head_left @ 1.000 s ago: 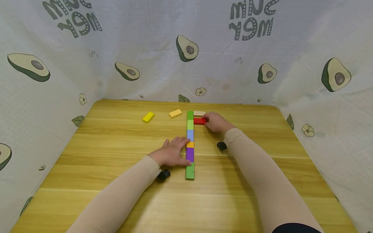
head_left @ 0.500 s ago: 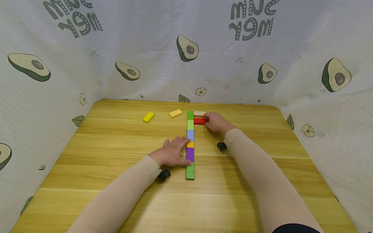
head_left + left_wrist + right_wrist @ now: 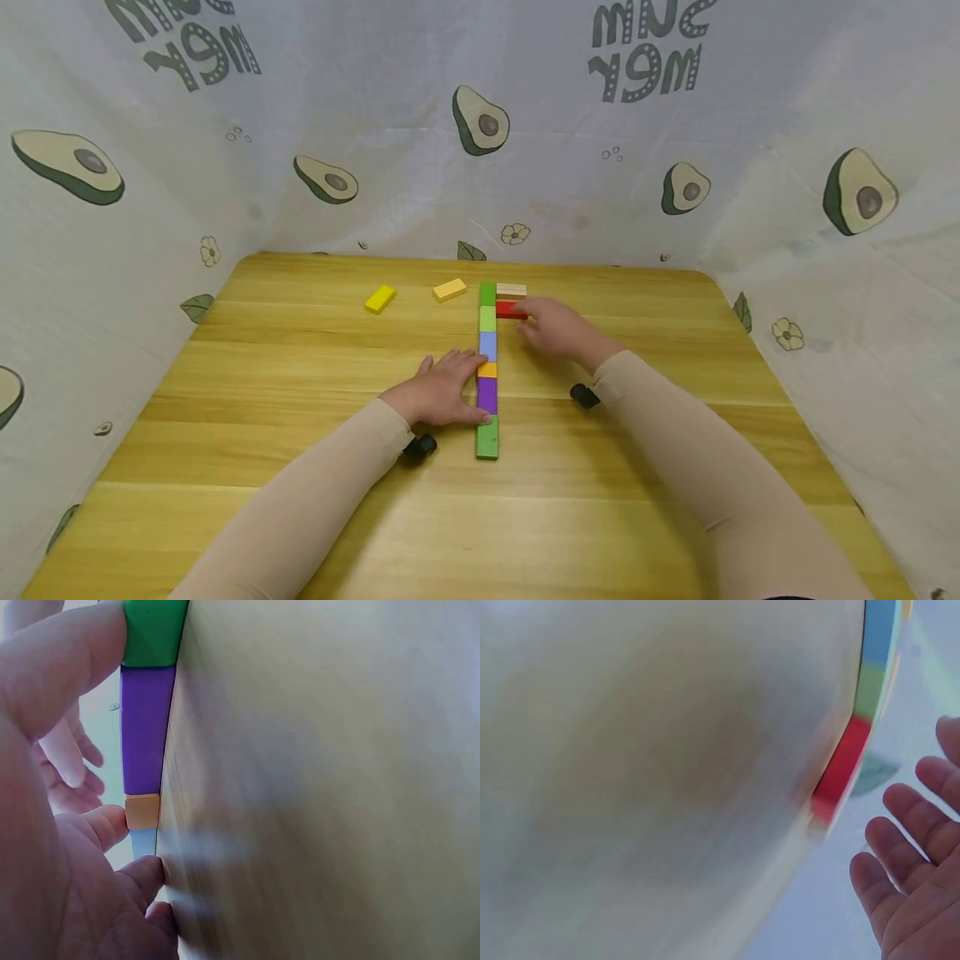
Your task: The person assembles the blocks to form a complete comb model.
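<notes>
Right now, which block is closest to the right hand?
The red block. It lies just beside the right hand's fingertips, against the right side of the colour row. The beige block sits farther back, and the yellow ones are far left.

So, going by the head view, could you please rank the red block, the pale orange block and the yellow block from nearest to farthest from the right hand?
1. Red block: just beyond the right hand.
2. Pale orange block: left of the block line.
3. Yellow block: farthest left.

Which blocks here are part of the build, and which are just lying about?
In the job: block row under left hand; red block by right hand; beige block against the row's far end.
Lying about: yellow block; pale orange block.
</notes>
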The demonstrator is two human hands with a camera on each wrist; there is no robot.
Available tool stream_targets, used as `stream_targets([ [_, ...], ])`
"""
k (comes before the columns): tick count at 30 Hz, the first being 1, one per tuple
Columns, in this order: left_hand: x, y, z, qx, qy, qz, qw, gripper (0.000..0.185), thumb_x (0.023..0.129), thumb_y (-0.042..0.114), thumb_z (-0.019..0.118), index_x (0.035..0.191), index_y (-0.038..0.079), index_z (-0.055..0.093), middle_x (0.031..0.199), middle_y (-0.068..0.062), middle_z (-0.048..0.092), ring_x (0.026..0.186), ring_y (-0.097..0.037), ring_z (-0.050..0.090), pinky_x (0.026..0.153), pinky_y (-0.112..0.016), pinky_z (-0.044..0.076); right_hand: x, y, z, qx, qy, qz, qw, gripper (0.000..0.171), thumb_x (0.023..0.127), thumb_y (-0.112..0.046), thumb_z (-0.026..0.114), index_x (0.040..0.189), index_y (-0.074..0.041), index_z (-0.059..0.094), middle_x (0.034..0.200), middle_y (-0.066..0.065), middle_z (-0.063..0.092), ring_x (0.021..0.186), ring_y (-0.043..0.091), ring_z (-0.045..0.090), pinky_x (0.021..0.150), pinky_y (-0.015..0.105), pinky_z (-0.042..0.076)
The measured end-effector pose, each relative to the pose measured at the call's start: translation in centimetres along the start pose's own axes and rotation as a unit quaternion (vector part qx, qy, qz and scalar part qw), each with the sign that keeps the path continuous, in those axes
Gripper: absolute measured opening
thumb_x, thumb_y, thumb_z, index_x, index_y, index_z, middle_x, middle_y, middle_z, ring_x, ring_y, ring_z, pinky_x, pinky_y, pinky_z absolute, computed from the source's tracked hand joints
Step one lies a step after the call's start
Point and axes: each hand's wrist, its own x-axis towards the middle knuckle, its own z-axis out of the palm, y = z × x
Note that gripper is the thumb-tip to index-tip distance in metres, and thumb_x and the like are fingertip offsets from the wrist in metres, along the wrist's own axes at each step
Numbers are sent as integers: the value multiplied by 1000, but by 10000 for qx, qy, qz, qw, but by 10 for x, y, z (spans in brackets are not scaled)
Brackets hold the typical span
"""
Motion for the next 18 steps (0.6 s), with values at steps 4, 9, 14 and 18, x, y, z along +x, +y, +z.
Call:
stream_targets([
  [4, 0, 1, 0, 6, 1, 16, 10000, 100, 70, 72, 60, 149, 29, 15, 156, 0, 13, 144, -25, 5, 112, -58, 3, -26, -17, 5, -278, -99, -637, 9975, 46, 92, -30, 57, 134, -13, 49, 138, 6, 49, 129, 26, 43, 108, 44, 32],
  [9, -1, 3, -2, 5, -30, 21, 10000, 100, 70, 72, 60, 149, 29, 14, 156, -1, 13, 144, -26, 4, 111, -59, 3, -52, -31, 12, -619, -480, -1148, 9903, 54, 90, -40, 56, 139, -21, 44, 147, 4, 38, 135, 25, 34, 110, 45, 27],
  [14, -2, 3, -3, 5, -36, 40, 10000, 100, 71, 71, 60, 149, 28, 14, 156, -1, 13, 144, -26, 4, 111, -59, 3, -68, -40, 20, -835, -864, -1484, 9816, 65, 88, -52, 55, 144, -25, 35, 152, 1, 27, 139, 25, 26, 111, 44, 26],
  [18, -2, 4, -3, -10, -108, 51, 9999, 98, 72, 71, 59, 149, 29, 15, 156, 0, 13, 144, -25, 4, 111, -59, 3, -77, -44, 24, -712, -1044, -1688, 9775, 77, 84, -60, 54, 146, -22, 30, 155, 3, 18, 141, 28, 21, 112, 44, 25],
])
